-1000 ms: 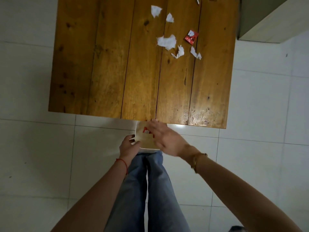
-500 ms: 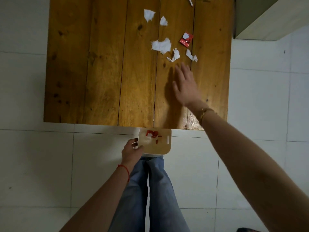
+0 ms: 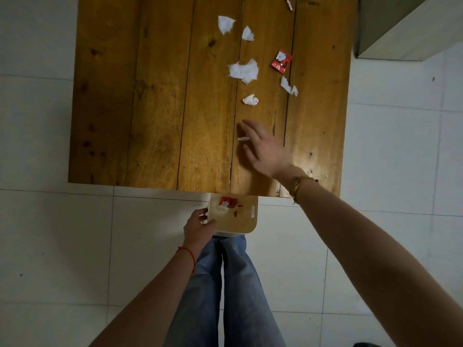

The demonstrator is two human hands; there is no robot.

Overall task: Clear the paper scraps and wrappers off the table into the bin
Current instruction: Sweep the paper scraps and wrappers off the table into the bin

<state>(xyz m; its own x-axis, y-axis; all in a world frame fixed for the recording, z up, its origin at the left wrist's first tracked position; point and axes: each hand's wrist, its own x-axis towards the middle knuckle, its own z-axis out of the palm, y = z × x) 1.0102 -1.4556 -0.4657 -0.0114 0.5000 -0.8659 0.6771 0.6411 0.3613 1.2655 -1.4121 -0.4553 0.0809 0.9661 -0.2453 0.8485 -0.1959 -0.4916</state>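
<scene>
The wooden table [image 3: 155, 108] carries several torn white paper scraps: a large one [image 3: 244, 71], a crumpled one [image 3: 250, 100], a strip [image 3: 289, 86] and two farther back [image 3: 225, 24]. Among them lies a red wrapper [image 3: 281, 60]. My right hand [image 3: 268, 151] rests flat and open on the table below the scraps, with a tiny white scrap [image 3: 243, 139] at its fingertips. Against the table's near edge sits a small cream bin [image 3: 255, 221], gripped at its left rim by my left hand [image 3: 198, 229]. Red wrapper pieces lie inside it.
A pale cabinet [image 3: 400, 33] stands beyond the table's right far corner. White tiled floor [image 3: 50, 246] surrounds the table. My legs in jeans [image 3: 225, 284] are right below the bin. A thin sliver of paper [image 3: 288, 3] lies at the table's far edge.
My right hand left the bin, reached up to the scraps, then drew back toward the near edge. The crumpled scrap shifted nearer and a tiny piece now lies by the fingers.
</scene>
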